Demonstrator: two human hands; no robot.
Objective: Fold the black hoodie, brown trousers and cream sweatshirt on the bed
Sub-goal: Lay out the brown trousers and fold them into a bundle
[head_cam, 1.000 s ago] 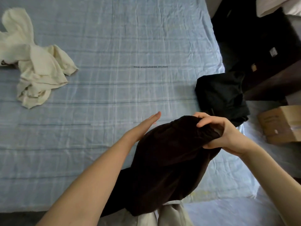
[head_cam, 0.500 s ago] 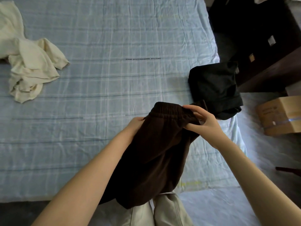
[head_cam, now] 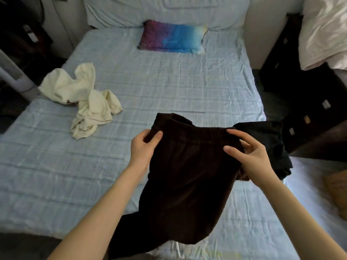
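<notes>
So the dark brown soft trousers (head_cam: 187, 175) hang mid-frame over the pale blue checked bed (head_cam: 169, 91), waistband up. The left hand (head_cam: 143, 149) grips the waistband's left end and the right hand (head_cam: 249, 160) pinches the right end, fingers curled into the cloth. A folded black hoodie (head_cam: 262, 136) sits just to the right, and the crumpled cream sweatshirt (head_cam: 86, 102) is way over at left.

A bed (head_cam: 169, 87) in a wrinkled pale blue checked sheet fills the dim room, a purple-to-blue pillow (head_cam: 172, 38) near its head by a pale wall (head_cam: 262, 25). At right stand dark wooden furniture (head_cam: 300, 91), heaped pale bedding (head_cam: 323, 30) and a cardboard box (head_cam: 338, 190).
</notes>
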